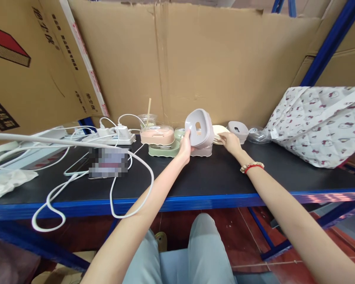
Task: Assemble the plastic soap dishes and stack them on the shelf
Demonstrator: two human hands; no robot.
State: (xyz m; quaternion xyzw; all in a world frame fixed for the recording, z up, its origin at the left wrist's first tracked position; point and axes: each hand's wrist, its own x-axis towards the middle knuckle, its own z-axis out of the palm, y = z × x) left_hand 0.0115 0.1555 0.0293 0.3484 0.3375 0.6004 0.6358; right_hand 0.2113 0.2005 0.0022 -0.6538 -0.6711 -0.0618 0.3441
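- Cardboard sheets (195, 59), creased and matte brown, wall off the back of the black shelf top (213, 177), which has a blue metal front edge.
- Printed fabric bag (322, 122), soft and rumpled, slumps at the far right of the shelf.
- White cables (115, 189) loop from a power strip (112, 138) on the left, draping over the shelf edge.
- Pale grey-lilac plastic lid (199, 127), a smooth rounded rectangle with a small central cut-out, is tipped up on edge with its hollow underside facing the camera; it rests on a clear base (201, 151) below.
- Pink box (157, 135) stacked on a green one (164, 150) sits just to its left; a second grey lid (238, 130) lies flat to the right, beside a clear dome (258, 135).
- Left hand (185, 148) grips the tilted lid's lower left rim, fingers curled around it.
- Right hand (231, 142) lies just right of that lid, fingertips loosely spread and touching a cream-coloured flat plate (220, 132); it grasps nothing that can be seen.
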